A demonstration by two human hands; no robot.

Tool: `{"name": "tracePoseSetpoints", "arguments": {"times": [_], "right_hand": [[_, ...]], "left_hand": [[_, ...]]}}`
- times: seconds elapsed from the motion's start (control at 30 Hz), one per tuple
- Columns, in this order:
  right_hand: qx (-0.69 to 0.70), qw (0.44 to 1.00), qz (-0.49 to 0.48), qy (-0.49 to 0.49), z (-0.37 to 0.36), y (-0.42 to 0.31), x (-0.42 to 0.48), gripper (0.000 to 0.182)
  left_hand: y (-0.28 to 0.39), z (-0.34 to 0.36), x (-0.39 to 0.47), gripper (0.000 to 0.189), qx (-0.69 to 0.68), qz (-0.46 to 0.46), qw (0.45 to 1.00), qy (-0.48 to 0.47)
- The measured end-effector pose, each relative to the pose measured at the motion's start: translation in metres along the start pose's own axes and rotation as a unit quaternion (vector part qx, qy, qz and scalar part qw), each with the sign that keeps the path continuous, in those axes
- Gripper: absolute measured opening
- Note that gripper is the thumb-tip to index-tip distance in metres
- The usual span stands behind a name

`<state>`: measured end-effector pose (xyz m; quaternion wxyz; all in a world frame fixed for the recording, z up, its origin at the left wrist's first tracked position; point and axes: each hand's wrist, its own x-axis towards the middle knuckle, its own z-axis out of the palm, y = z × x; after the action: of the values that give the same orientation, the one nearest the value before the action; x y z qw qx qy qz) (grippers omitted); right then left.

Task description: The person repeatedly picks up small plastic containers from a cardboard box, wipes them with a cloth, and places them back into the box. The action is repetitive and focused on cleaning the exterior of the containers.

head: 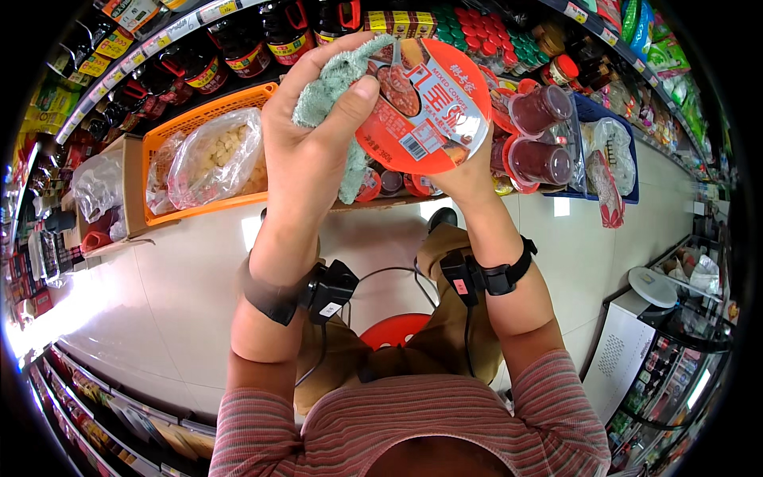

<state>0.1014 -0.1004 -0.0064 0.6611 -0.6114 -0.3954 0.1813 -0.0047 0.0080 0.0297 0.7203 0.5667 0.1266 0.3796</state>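
My left hand [316,119] grips a pale green cloth [337,77], bunched between thumb and fingers, and presses it near the left rim of a congee cup [393,137]. The cup's round orange-red lid faces me and bears printed writing and a barcode. From below and behind, my right hand [468,176] supports this cup; its fingers are mostly hidden. Just right of it, two clear cups of dark red congee [539,161] lie on their sides with other red-lidded cups. More such cups [390,182] show beneath the one held up.
An orange plastic crate [205,217] with bagged goods stands at left, beside a cardboard box [132,179]. At right is a blue crate [633,179]. Shelves with dark sauce bottles [286,36] and red- and green-capped jars [477,36] run behind. A red stool [393,328] is under me.
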Motion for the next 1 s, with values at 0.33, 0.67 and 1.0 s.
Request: {"name": "tracePoseSetpoints", "arguments": {"times": [0.33,0.67,1.0], "right_hand": [[-0.034,0.996,-0.075,0.028,0.003,0.004,-0.001,0.078],[0.055,0.998,-0.029,-0.011,0.002,0.001,0.000,0.073],[0.327,0.939,0.099,0.044,0.005,-0.007,0.003,0.105]], "left_hand": [[-0.001,0.009,-0.007,0.072,0.404,0.150,0.902,-0.009],[-0.006,0.008,-0.003,0.023,0.290,0.072,0.953,0.058],[-0.015,0.000,0.005,0.042,0.068,-0.064,0.996,0.006]]}}
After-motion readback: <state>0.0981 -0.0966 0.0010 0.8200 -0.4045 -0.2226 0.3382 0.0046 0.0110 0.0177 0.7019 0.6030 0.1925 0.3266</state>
